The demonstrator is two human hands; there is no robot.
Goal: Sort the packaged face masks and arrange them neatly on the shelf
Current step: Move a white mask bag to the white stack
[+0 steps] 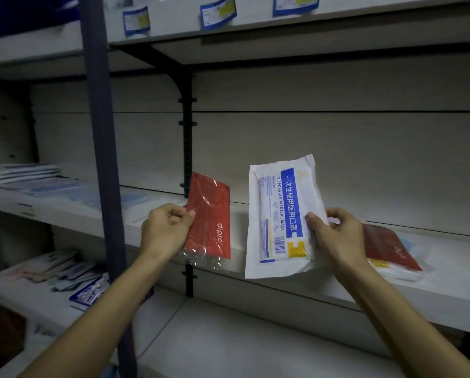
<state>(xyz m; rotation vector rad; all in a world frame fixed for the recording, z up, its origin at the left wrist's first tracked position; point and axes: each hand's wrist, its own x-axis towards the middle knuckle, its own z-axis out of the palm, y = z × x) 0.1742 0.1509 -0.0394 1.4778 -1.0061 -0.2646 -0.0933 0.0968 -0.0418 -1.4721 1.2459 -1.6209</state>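
1. At the middle shelf [255, 266], the left hand [164, 230] pinches a red pack [210, 227] by its left edge, thumb on the front and fingers curled behind; the grip is closed on the pack.
2. The red pack stands nearly upright, tilted a little, its clear lower end hanging below the hand and in front of the shelf edge.
3. The right hand [337, 236] pinches a white pack [282, 214] at its right edge, thumb on the printed face and fingers curled behind; that grip is closed too.
4. The white pack is held upright just right of the red pack, apart from it, blue label band running lengthwise.
5. Behind the right hand, a small pile [392, 249] of packs lies flat on the shelf, a red one on top.
6. Far left, more packs [21, 173] lie stacked on the neighbouring shelf.
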